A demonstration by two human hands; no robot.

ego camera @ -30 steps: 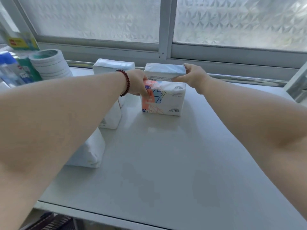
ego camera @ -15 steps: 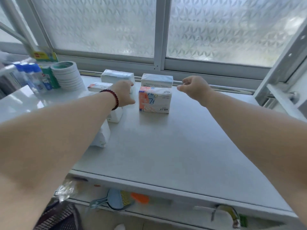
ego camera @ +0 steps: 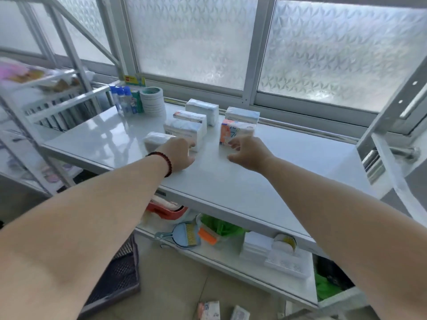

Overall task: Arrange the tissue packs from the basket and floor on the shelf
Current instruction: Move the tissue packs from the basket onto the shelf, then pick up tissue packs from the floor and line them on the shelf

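Several tissue packs stand on the white shelf near the window. An orange-and-blue patterned pack carries a white pack on top. To its left are a stacked pair, a white pack behind them and a soft white pack in front. My left hand, with a bead bracelet at the wrist, hovers in front of the stacked pair and holds nothing. My right hand hangs just before the patterned pack, fingers loosely curled, empty. Two more packs lie on the floor.
Tape rolls and small bottles stand at the shelf's back left. The lower shelf holds a dustpan brush, an orange tool, green bags and white boxes. A dark mesh basket sits on the floor at left. A metal frame post rises at right.
Both hands let go of the top white pack and drew back toward me. My head pulled back, so the lower shelf, basket and floor packs came into view.
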